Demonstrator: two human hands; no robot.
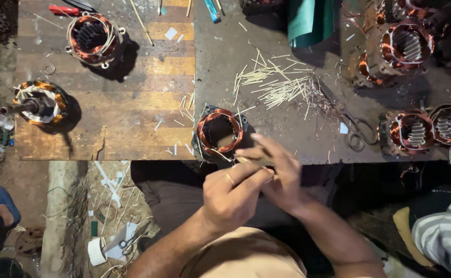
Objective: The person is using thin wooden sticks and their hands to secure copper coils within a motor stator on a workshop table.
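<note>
At the near edge of the counter (pixel 266 139) sits a small motor stator (pixel 219 133), a dark metal frame with a ring of shiny copper wire wound inside and a hole in the middle. Just below it, both hands meet. The left hand (pixel 230 193) wears a ring, and its grip is pinched narrow on a thin pale stick (pixel 253 163). The right hand (pixel 279 172) lies against the left one, its fingers curled on the same stick, with one finger pointing toward the stator.

Above and to the right of the stator lies a heap of thin pale sticks (pixel 279 85). Right of the stator lie scissors (pixel 359 135), and past them more copper-wound stators (pixel 431 128). Far above the stator, at the counter's back edge, stands a green rolled sheet (pixel 310 20); no label can be read on it. Left of the stator, on the wooden part of the counter, sit two more stators (pixel 92 38), one of them wrapped in white and orange. Below and left of the stator, down on the floor, lies a white roll of tape (pixel 96 250).
</note>
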